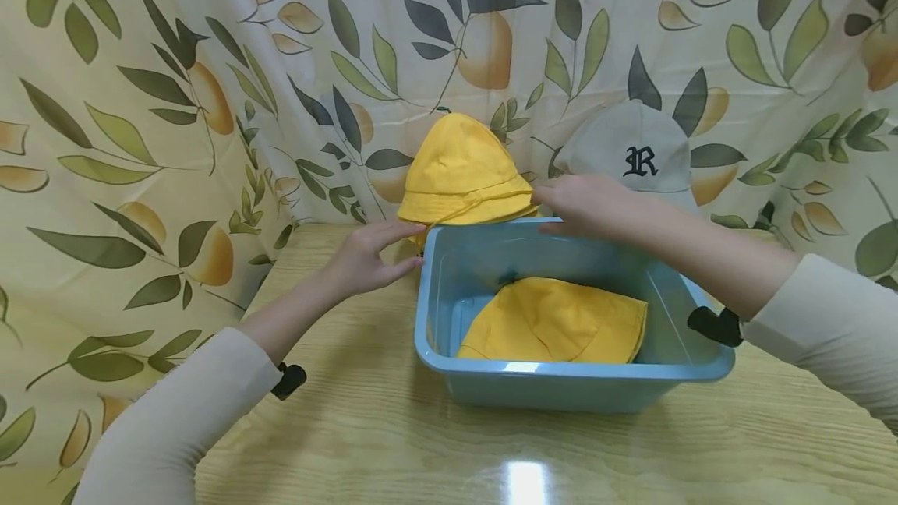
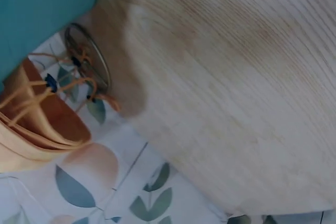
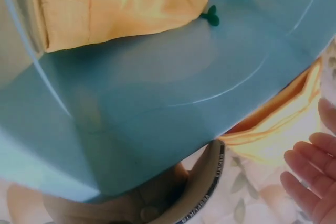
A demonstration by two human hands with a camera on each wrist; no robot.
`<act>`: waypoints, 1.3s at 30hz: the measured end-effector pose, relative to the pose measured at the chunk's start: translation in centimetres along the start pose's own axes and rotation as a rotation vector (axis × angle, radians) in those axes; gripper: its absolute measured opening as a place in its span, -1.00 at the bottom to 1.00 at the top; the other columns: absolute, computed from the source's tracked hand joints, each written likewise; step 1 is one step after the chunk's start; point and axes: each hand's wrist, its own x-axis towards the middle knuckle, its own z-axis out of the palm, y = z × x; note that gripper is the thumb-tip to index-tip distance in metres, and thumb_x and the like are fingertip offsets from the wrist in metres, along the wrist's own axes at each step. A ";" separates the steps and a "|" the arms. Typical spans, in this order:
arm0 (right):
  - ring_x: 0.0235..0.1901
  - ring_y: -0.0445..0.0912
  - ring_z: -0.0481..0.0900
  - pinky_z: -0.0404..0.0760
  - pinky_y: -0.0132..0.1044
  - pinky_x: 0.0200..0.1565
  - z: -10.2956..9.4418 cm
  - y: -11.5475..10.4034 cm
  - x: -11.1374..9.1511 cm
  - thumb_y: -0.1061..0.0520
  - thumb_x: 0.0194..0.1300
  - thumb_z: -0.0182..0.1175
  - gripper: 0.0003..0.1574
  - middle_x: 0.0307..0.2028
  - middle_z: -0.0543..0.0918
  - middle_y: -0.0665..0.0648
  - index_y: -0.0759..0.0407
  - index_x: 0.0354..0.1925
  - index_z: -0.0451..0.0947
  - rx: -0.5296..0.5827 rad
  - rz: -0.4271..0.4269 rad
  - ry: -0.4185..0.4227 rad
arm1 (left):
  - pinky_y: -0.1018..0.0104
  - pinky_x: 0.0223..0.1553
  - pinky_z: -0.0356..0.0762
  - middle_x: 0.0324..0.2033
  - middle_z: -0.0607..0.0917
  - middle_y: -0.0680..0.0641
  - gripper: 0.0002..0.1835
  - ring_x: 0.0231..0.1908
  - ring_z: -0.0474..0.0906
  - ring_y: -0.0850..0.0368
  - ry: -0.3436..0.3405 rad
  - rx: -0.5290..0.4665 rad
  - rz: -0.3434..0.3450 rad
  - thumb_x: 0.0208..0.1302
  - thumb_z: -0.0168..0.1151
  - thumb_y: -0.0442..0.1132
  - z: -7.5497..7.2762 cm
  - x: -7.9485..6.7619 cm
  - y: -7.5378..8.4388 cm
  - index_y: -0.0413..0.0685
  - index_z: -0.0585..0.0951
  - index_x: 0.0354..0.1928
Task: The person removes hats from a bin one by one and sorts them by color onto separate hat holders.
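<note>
Yellow bucket hats [image 1: 466,174] are stacked just behind the blue bin [image 1: 561,372], their brims nested in the left wrist view with orange cords [image 2: 79,80] hanging down. My left hand [image 1: 372,256] is at the stack's left side, thumb and fingers spread apart near the brim and the bin's far left corner. On the other side my right hand [image 1: 585,205] reaches over the far rim, fingertips right at the brim; the right wrist view shows its fingers [image 3: 307,166] extended. Another yellow hat [image 1: 561,322] with a green sprout [image 3: 211,16] lies inside the bin.
A grey cap [image 1: 631,150] with a black letter stands behind the bin at the right. A metal ring [image 2: 92,51] shows beside the hanging cords. The wooden table [image 1: 337,427] ends at a leaf-patterned curtain [image 1: 245,61] at the back and left.
</note>
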 end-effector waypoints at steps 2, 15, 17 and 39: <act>-0.47 -0.08 0.51 0.54 -0.22 -0.50 -0.2 -0.4 -0.6 0.05 0.11 0.37 -0.71 -0.45 0.57 0.06 0.17 -0.28 0.53 -0.007 -0.022 0.009 | 0.11 -0.10 0.60 -0.13 0.72 -0.17 -0.49 -0.13 0.66 -0.05 -0.018 -0.005 0.009 -0.12 0.52 -0.26 -0.4 0.2 0.6 -0.29 0.64 -0.06; -0.58 -0.10 0.51 0.51 -0.25 -0.56 1.0 -0.6 -4.7 -0.02 -0.08 0.48 -0.55 -0.50 0.59 0.05 0.21 -0.28 0.59 -0.047 -0.267 0.342 | 0.15 -0.01 0.56 -0.05 0.68 -0.17 -0.40 -0.04 0.62 -0.01 -0.140 -0.029 0.024 -0.05 0.49 -0.13 -2.3 1.9 3.0 -0.24 0.59 0.06; -0.52 -0.07 0.55 0.54 -0.22 -0.52 1.2 -0.5 -5.6 -0.02 -0.12 0.50 -0.51 -0.45 0.62 0.06 0.20 -0.25 0.58 -0.051 -0.277 0.372 | 0.15 -0.02 0.57 -0.05 0.68 -0.17 -0.38 -0.03 0.62 -0.01 -0.148 -0.027 0.052 -0.06 0.50 -0.13 -2.7 2.5 3.2 -0.26 0.58 0.06; 0.18 -0.23 0.42 0.11 -0.53 0.30 3.5 -2.2 -14.2 -0.32 0.36 -0.05 -0.25 -0.14 0.68 0.26 0.35 -0.13 0.60 0.110 -0.429 0.678 | 0.31 -0.26 0.57 -0.02 0.68 -0.05 -0.38 -0.08 0.62 0.15 -0.263 0.005 0.081 0.02 0.43 0.01 -3.1 8.5 5.7 -0.13 0.57 0.11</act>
